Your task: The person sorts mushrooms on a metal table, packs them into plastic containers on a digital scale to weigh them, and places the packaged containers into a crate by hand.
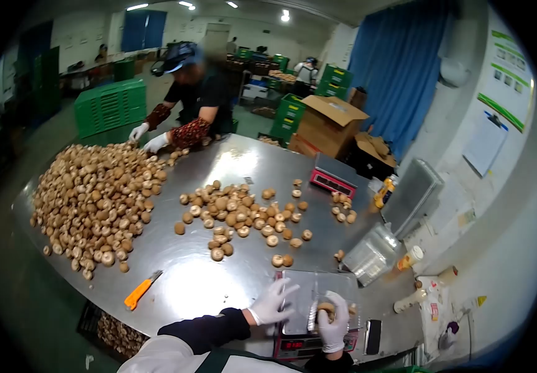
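Note:
My left hand point(271, 303), in a white glove, is open with fingers spread over the left part of the weighing scale point(292, 281). My right hand point(334, 324), also gloved, curls its fingers and thumb round a brown mushroom point(326, 308) at a small clear plastic tray point(312, 316) on the scale. Its fingers hide part of the tray, where another mushroom shows at the right. Red digits glow on the scale's front panel point(293, 345). Loose mushrooms point(231, 208) lie on the steel table beyond my hands.
A large mushroom heap point(94, 199) covers the table's left side, where a co-worker's gloved hands point(155, 143) work. An orange-handled knife point(141, 292) lies near the front edge. Stacked clear trays point(373, 253), a second scale point(332, 177) and a phone point(373, 337) are at the right.

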A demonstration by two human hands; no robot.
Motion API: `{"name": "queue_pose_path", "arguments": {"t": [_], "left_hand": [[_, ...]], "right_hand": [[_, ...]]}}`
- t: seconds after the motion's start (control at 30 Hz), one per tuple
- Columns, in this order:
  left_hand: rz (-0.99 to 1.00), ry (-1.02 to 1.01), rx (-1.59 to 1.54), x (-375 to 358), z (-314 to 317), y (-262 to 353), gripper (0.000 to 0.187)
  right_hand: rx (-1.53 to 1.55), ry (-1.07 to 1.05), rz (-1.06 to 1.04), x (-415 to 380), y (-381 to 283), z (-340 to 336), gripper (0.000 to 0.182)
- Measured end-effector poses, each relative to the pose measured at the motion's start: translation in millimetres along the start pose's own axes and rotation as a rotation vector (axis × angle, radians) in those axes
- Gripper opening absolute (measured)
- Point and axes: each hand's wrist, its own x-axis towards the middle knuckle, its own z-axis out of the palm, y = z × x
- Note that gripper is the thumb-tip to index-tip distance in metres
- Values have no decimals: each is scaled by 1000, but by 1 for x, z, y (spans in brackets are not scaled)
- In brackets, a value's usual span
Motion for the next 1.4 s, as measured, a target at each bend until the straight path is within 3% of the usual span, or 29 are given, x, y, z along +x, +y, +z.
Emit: {"name": "queue_pose_path", "arguments": {"t": [0.17, 0.23, 0.37, 0.43, 0.5, 0.63, 0.7, 0.73, 0.8, 0.87, 0.9, 0.97, 1.03, 1.13, 1.17, 1.23, 1.27, 1.33, 1.4], "left_hand": [[-343, 240, 107, -57, -66, -87, 69], [-477, 300, 225, -75, -94, -122, 71], [-700, 407, 406, -86, -152, -186, 70], [-708, 473, 427, -83, -175, -222, 71], [-752, 491, 470, -72, -193, -253, 75], [-794, 484, 417, -41, -214, -313, 78], [-799, 405, 502, -27, -220, -335, 77], [-773, 335, 572, -19, -218, -345, 77], [-584, 305, 412, -5, -207, -353, 73], [-501, 250, 385, 3, -195, -339, 64], [-459, 220, 417, 3, -190, -334, 58], [-571, 123, 440, 3, -189, -301, 44], [-611, 98, 536, -6, -186, -289, 49], [-634, 190, 536, -14, -179, -296, 55], [-730, 195, 495, -6, -186, -293, 64], [-771, 142, 494, 10, -199, -289, 71], [-789, 22, 449, 17, -204, -294, 77], [-855, -64, 442, 31, -208, -296, 72], [-863, -29, 423, 35, -203, -305, 68]], "right_hand": [[197, -398, -34, 1, -21, 118, 31], [350, -471, 82, 3, -27, 159, 30], [300, -542, 123, 10, -2, 231, 30], [264, -551, 164, 26, 5, 256, 31], [289, -576, 414, 46, 13, 276, 34], [259, -475, 343, 90, 63, 321, 36], [-45, -452, 138, 114, 88, 342, 39], [-46, -442, 168, 126, 92, 350, 41], [-202, -419, 136, 144, 99, 374, 65], [-351, -577, 218, 145, 104, 396, 86], [-319, -501, 218, 135, 96, 408, 81], [-432, -565, 157, 126, 67, 406, 72], [-352, -383, 16, 107, 65, 406, 49], [-234, -530, -6, 92, 46, 388, 48], [-223, -596, 97, 88, 49, 388, 52], [-200, -476, 53, 85, 55, 395, 57], [-206, -474, 44, 92, 46, 395, 60], [-260, -568, 28, 109, 27, 399, 70], [-368, -672, 21, 112, 17, 410, 67]]}}
